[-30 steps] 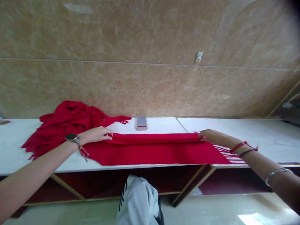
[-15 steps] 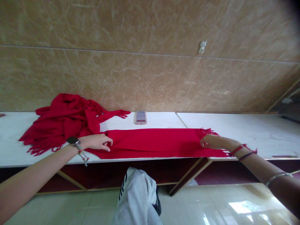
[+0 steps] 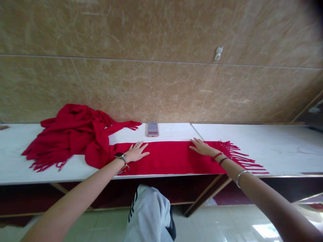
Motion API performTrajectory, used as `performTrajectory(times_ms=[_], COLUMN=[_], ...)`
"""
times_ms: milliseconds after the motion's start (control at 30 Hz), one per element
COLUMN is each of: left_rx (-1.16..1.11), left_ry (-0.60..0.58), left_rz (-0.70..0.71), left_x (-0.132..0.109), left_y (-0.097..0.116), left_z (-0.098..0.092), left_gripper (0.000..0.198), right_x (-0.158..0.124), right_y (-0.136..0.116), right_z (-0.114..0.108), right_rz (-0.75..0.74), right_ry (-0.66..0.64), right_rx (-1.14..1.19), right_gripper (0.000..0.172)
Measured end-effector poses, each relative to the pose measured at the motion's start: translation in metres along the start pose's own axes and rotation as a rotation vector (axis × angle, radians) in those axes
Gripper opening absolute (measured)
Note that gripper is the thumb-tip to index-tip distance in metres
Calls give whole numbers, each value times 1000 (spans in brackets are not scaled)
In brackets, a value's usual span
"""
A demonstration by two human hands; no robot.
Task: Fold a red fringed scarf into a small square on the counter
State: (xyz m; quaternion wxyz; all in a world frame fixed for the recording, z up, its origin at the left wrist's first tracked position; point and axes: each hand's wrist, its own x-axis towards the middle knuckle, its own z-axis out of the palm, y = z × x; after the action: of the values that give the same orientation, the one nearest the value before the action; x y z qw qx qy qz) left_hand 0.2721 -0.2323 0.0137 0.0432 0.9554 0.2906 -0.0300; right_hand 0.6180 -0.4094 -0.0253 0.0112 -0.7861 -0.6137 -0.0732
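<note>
A red scarf lies in a flat strip along the white counter, its fringe fanned out at the right end. My left hand rests on the left part of the strip, fingers spread. Toward the fringed end, my right hand lies palm down with its fingers apart, near the scarf's far edge. Neither hand grips the cloth. To the left, a crumpled pile of red fringed fabric meets the strip's left end; I cannot tell whether they are one piece.
A phone lies behind the scarf, near the brown marbled wall. The white counter runs on to the right, with open shelves below. A small white hook is on the wall. My knee is close to the counter front.
Both hands have moved inward along the scarf, and their curled fingers have opened out flat. The fringe at the right end is now more spread, and the strip looks smoother.
</note>
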Motion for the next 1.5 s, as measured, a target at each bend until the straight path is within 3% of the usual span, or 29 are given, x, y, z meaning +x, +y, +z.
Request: performTrajectory(times_ms=[100, 567, 867, 1067, 1200, 1367, 1500], left_rx=[-11, 0, -57, -29, -39, -111, -106], left_ry=[38, 272, 389, 399, 417, 286, 227], left_rz=[-18, -17, 10, 91, 231, 451, 527], left_x=[3, 47, 54, 46, 37, 26, 23], left_y=[-3, -42, -55, -46, -29, 0, 13], left_z=[12, 23, 24, 16, 4, -7, -6], left_gripper=[59, 55, 60, 54, 48, 45, 46], right_x=[-2, 58, 74, 71, 69, 63, 58], right_y=[-4, -1, 6, 3, -4, -9, -10], right_z=[15, 18, 26, 26, 19, 10, 7], right_rz=[109, 162, 136, 27, -96, -174, -213], right_ry=[-30, 32, 101, 229, 285, 305, 288], right_rx=[23, 143, 193, 211, 259, 331, 356], right_gripper=[50, 56, 56, 49, 45, 39, 34])
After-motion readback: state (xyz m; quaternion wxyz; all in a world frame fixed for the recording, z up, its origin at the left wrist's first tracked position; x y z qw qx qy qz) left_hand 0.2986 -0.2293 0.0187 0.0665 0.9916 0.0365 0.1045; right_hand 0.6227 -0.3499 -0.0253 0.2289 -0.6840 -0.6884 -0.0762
